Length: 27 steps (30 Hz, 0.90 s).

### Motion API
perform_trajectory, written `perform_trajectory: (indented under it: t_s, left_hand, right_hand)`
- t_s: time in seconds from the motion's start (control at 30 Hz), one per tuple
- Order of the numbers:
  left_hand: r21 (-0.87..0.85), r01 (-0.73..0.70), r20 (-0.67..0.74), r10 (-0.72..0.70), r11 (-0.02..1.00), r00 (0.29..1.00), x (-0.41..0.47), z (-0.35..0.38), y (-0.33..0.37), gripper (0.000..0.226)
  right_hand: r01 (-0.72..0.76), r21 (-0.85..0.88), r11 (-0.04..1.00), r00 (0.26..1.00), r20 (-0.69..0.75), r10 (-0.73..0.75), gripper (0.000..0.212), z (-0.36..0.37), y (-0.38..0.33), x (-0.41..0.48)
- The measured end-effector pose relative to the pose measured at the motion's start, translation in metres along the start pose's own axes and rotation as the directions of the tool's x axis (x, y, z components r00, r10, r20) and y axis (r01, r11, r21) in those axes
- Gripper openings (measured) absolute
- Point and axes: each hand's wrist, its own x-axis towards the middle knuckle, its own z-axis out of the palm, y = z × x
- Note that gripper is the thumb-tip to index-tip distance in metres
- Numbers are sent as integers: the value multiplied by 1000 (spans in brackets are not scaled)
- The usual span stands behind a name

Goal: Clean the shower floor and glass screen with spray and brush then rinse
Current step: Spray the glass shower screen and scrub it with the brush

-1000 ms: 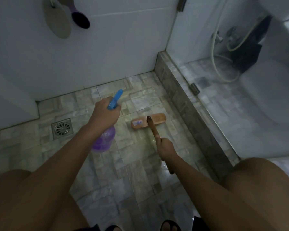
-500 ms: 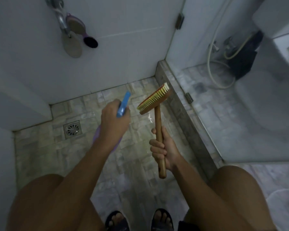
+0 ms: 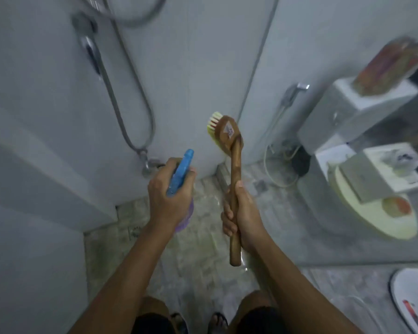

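The view has swung upward and everything is blurred by the motion: the drain that showed on the floor half a second ago is out of sight now, and more wall and the shower hose (image 3: 130, 102) fill the top of the picture. The right hand (image 3: 241, 220) stays wrapped tight around the wooden handle of the brush (image 3: 234, 169), fingers curled closed about the lower half, the butt end poking out below the fist. The brush has come up higher and turned: earlier its bristles faced the camera in a slanted row, now the brown back of the head with a small label faces us and the yellow-and-pink bristles peek out on the left, pointing toward the wall. The head stands in front of the corner where wall meets glass screen (image 3: 275, 75); whether it touches either I cannot tell. The left hand (image 3: 169, 196) keeps its closed grip on the spray bottle (image 3: 181, 174), blue trigger head sticking up past the knuckles, a bit of purple body showing below the palm. It too has risen, sitting level with the brush handle, the two hands near each other but apart. Below them lies the tiled floor (image 3: 193, 256), with sandalled toes at the bottom edge. Through the glass on the right, the toilet (image 3: 362, 189) shows far more fully than before.
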Motion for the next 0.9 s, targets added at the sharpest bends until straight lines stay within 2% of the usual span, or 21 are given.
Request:
perform_trajectory:
  t_s: [0.1, 0.23, 0.37, 0.43, 0.53, 0.67, 0.8, 0.9]
  left_hand:
    - [-49, -124, 0, 124, 991, 992, 50, -29, 102, 14]
    - [-123, -270, -18, 270, 955, 963, 104, -55, 239, 11]
    - [-250, -400, -60, 398, 882, 915, 141, -65, 356, 20]
    - [-339, -427, -102, 419, 838, 902, 154, -62, 396, 32]
    - [-490, -444, -126, 443, 750, 888, 172, -49, 448, 54]
    - [-621, -470, -122, 515, 628, 848, 188, -33, 514, 55]
    - [-695, -493, -114, 596, 524, 795, 204, -31, 570, 63]
    - [-753, -456, -42, 657, 475, 753, 217, -32, 609, 66]
  right_hand:
    - [240, -171, 956, 968, -34, -250, 36, 32, -103, -46]
    - [466, -280, 839, 878, 28, -478, 24, 60, -239, -114]
    - [635, -335, 696, 744, 22, -668, 16, 75, -355, -179]
    - [701, -370, 609, 651, -16, -759, 25, 77, -397, -204]
    - [771, -403, 492, 510, -70, -857, 31, 74, -448, -245]
    - [822, -458, 340, 322, -119, -939, 34, 75, -501, -301]
    - [772, -593, 229, 169, -156, -973, 31, 85, -538, -343]
    - [665, -732, 147, 32, -168, -985, 25, 92, -561, -364]
